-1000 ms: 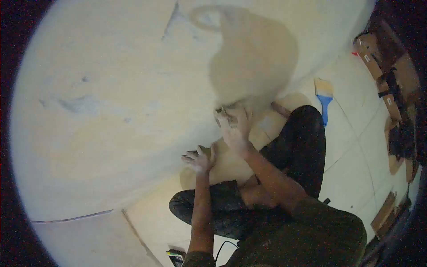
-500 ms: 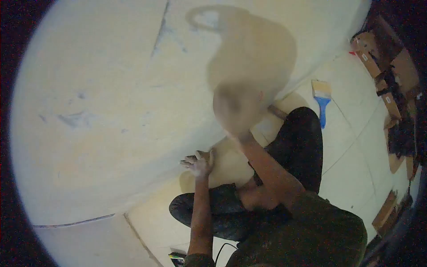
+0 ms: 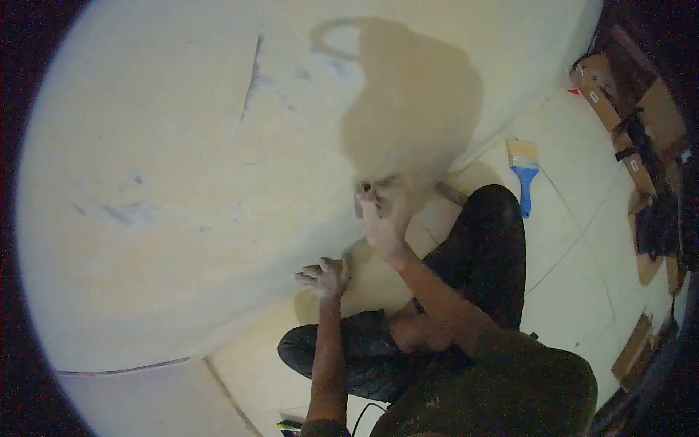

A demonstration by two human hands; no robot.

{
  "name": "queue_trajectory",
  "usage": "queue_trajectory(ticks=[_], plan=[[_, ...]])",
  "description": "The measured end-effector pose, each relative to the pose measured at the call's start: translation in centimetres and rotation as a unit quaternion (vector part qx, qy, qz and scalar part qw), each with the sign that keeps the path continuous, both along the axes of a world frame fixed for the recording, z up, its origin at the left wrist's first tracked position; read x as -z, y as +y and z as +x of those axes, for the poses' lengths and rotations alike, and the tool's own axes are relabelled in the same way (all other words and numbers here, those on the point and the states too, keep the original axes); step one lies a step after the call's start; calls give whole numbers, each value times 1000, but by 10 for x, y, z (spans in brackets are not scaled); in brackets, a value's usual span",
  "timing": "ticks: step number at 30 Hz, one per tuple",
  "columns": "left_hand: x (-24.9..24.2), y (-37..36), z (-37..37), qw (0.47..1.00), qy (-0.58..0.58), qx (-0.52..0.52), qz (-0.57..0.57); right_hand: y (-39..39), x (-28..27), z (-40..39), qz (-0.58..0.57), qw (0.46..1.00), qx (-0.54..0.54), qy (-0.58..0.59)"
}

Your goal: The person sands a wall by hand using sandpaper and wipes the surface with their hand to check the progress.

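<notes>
My right hand [image 3: 387,218] is at the foot of the pale, dusty wall [image 3: 189,160], its fingers bent around a small grey-brown flat piece [image 3: 358,207]. Most of that piece is covered by the fingers, so its kind does not show. Lower and to the left, my left hand [image 3: 324,278] has its fingers spread towards the wall surface, near its base. Nothing shows in it. Both hands look coated with pale dust. The wall bears grey scuffs and a dark, slanting crack [image 3: 253,80]; a large shadow falls above my right hand.
A wide paintbrush [image 3: 524,175] with a blue handle lies on the tiled floor beside my bent knee [image 3: 495,211]. Cardboard boxes [image 3: 601,95] line the right side. A thin black cable [image 3: 360,415] and a small dark item [image 3: 290,426] are near my left forearm.
My right hand, blurred and higher on the wall before, is now lower and sharper, with the piece visible at its fingers. My left hand stays in nearly the same place. The view has shifted slightly.
</notes>
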State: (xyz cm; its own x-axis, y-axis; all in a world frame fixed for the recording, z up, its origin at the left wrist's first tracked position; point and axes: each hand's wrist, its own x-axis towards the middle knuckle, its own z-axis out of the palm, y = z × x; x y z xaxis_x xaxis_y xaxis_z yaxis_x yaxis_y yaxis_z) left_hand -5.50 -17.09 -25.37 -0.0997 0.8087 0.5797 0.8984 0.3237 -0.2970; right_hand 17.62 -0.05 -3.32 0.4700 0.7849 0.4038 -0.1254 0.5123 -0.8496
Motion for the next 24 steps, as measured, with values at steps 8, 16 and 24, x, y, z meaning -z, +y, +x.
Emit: queue_trajectory(ticks=[8, 16, 24], plan=[[-38, -4, 25, 928, -193, -174, -268, 10, -53, 22, 70, 983, 67, -156], [14, -11, -12, 995, 3, -15, -103, 0, -8, 7, 44, 983, 20, -175], [-76, 11, 39, 892, -223, -197, -339, -4, 11, 7, 55, 975, 45, -209]])
